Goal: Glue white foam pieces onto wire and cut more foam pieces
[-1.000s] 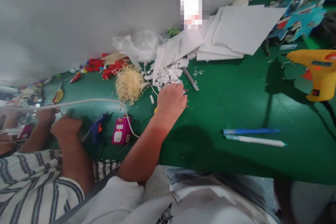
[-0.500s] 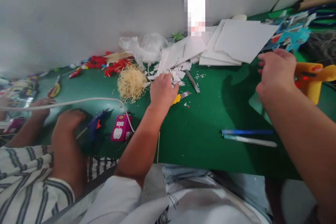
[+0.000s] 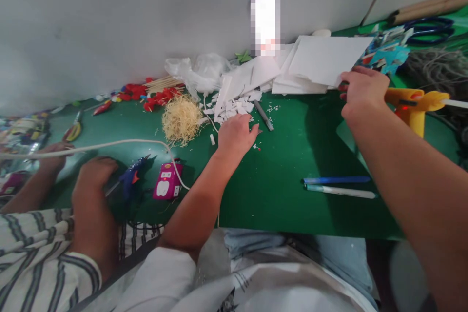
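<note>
- Mid-frame, our left hand [image 3: 236,135] curls its fingers beside white scraps [image 3: 234,107]; a blade [image 3: 260,131] shows past the thumb, hold unclear.
- Right of centre, our right hand [image 3: 366,88] has half-bent fingers by the white sheets [image 3: 323,60]; we cannot tell their grip.

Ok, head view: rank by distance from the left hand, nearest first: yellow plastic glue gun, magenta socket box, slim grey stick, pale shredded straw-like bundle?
From the left hand:
1. Slim grey stick: just right, slightly beyond.
2. Pale shredded straw-like bundle: left.
3. Magenta socket box: left, nearer the wearer.
4. Yellow plastic glue gun: far right.
</note>
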`<act>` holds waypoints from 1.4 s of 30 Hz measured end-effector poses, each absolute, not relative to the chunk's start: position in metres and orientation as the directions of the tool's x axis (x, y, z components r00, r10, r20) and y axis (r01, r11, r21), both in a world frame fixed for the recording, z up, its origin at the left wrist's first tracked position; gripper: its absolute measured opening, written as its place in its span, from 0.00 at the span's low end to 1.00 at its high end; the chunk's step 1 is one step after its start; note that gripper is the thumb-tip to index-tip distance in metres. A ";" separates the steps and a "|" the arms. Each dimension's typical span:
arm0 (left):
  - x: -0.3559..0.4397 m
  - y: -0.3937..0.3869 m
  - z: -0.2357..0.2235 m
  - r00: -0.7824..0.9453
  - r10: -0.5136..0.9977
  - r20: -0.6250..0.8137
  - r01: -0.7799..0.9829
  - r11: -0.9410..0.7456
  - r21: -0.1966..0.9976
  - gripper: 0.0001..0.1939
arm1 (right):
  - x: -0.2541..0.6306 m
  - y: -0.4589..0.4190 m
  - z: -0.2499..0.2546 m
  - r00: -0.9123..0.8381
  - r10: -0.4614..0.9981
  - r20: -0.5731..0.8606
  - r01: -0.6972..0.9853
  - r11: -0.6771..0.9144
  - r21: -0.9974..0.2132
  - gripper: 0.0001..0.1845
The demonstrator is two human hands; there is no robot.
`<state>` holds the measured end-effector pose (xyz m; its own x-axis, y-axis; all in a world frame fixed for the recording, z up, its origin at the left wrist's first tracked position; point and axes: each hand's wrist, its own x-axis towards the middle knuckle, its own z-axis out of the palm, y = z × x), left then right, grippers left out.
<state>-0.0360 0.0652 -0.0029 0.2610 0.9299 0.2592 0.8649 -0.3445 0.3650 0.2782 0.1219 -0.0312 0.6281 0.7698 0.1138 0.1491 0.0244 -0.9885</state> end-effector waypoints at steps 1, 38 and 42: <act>-0.035 0.066 -0.002 0.255 0.930 0.265 0.847 -0.347 0.402 0.07 | 0.274 0.114 -0.024 0.651 0.755 0.077 0.117 0.001 -0.993 0.13; -0.028 0.052 0.028 0.447 0.863 -0.237 0.597 -0.091 0.797 0.30 | 0.262 -0.116 0.013 -0.566 0.734 0.375 0.783 0.622 -0.034 0.10; -0.027 0.043 0.040 0.500 0.831 -0.243 0.686 -0.209 0.697 0.27 | 0.273 -0.119 0.017 -0.530 0.760 0.377 0.804 0.591 -0.062 0.10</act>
